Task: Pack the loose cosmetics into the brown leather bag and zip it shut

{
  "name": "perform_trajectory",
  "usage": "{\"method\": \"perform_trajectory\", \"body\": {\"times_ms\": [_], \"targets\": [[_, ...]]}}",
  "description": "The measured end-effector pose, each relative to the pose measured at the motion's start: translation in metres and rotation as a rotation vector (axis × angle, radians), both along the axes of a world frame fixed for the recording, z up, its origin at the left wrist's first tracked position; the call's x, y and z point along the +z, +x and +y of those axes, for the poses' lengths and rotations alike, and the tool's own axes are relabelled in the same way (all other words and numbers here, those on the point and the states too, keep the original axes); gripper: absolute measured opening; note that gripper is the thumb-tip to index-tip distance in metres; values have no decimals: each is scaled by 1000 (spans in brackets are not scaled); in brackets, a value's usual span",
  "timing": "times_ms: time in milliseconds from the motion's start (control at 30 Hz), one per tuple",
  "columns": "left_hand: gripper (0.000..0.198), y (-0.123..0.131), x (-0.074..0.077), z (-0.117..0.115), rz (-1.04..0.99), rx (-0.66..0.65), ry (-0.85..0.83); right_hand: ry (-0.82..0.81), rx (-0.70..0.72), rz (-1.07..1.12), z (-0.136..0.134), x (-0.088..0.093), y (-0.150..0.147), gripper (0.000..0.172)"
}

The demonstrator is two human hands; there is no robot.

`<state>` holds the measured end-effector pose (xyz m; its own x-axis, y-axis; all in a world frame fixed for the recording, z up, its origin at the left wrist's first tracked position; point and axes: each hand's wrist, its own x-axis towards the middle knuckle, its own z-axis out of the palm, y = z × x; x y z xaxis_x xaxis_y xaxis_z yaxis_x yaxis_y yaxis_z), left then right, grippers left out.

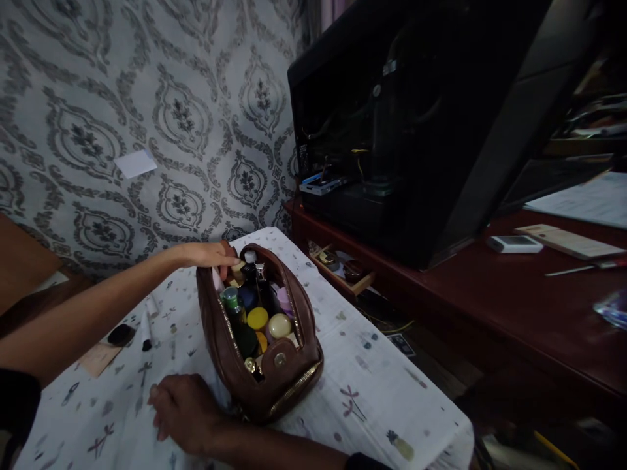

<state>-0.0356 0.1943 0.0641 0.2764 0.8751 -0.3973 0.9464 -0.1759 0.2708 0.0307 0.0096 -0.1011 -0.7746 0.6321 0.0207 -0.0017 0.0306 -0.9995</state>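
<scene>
A brown leather toiletry bag stands unzipped on the patterned cloth, packed with bottles and jars. Inside it are a green-capped bottle, a yellow lid, a cream round lid, a purple cap and a dark bottle. My left hand reaches over the bag's far end, its fingers bent into the opening beside a yellowish item; what they grip is partly hidden. My right hand lies on the cloth near the bag's front left, with fingers curled and nothing seen in them.
White tubes, a round black item and a tan card lie left of the bag. A large black computer case stands on the red-brown desk at right, above an open drawer.
</scene>
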Motion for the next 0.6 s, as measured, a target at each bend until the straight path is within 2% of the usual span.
{"method": "perform_trajectory", "body": {"times_ms": [233,600], "targets": [[66,0,4,-2,51,43,-5,-11,-10,6,0,0,0,31],[71,-5,4,-8,-86,130,15,-27,-20,-5,-1,-2,-2,28]]}}
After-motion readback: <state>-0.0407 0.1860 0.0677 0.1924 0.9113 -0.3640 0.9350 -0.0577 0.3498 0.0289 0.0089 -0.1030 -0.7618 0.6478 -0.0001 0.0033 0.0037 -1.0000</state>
